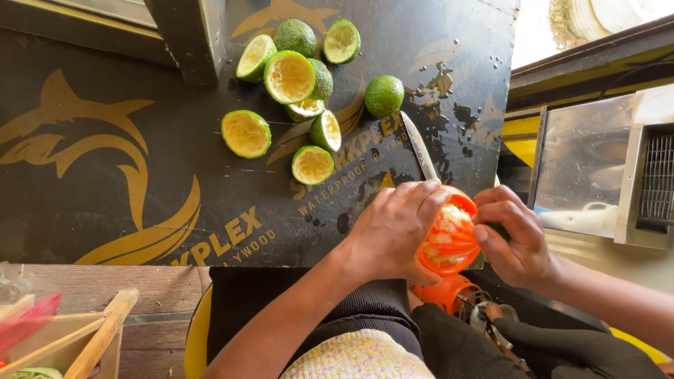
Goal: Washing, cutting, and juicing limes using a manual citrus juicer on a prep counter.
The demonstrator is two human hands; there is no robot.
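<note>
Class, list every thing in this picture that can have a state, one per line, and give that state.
Left hand: gripping the orange juicer cup.
Right hand: holding a green citrus piece.
Orange juicer cup: held, full of pulp.
Whole citrus: uncut.
Citrus halves: cut, lying on the board.
Knife: lying flat.
Black board: wet with splashes.

Counted on black tabletop [126, 182]:
- Whole green citrus: 2 seen, one at top of pile [295, 35], one apart to right [384, 95].
- Cut halves: approx. 8 seen, e.g. [246, 133], [312, 165], [289, 77]; pile overlaps, exact no. not certain.
- Knife [419, 147]: 1.
- Orange juicer cup [449, 238]: 1.
- Hands: 2, left [393, 228], right [511, 235].
</note>
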